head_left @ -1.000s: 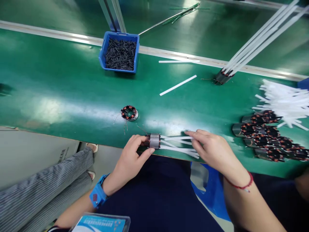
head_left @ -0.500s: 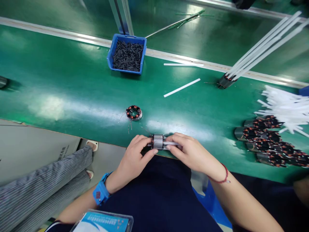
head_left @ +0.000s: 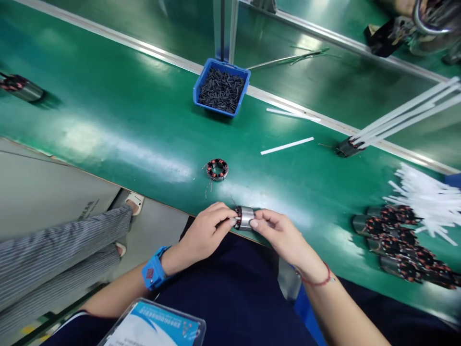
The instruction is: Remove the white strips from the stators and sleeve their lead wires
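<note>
Seeing blue bin (head_left: pixel 216 109) heaped with short dark pieces (head_left: pixel 221 90) against metal rail (head_left: pixel 144 46), at foot of upright post (head_left: pixel 226 33) | noting green strips (head_left: pixel 308 56) lying beyond rail | observing striped trousers (head_left: pixel 65 240) and pale shoes (head_left: pixel 136 203) of another person, lower left | noting blue stool (head_left: pixel 307 315), partly hidden, lower right | recording metallic clutter (head_left: pixel 428 29), upper right, identity unclear

The left hand (head_left: pixel 210 229) and right hand (head_left: pixel 280 235) face each other closely, fingers bent, thumbs pointing inward, forearms angled together.

head view; from above; facing forward, down (single camera); hands mid-distance
</note>
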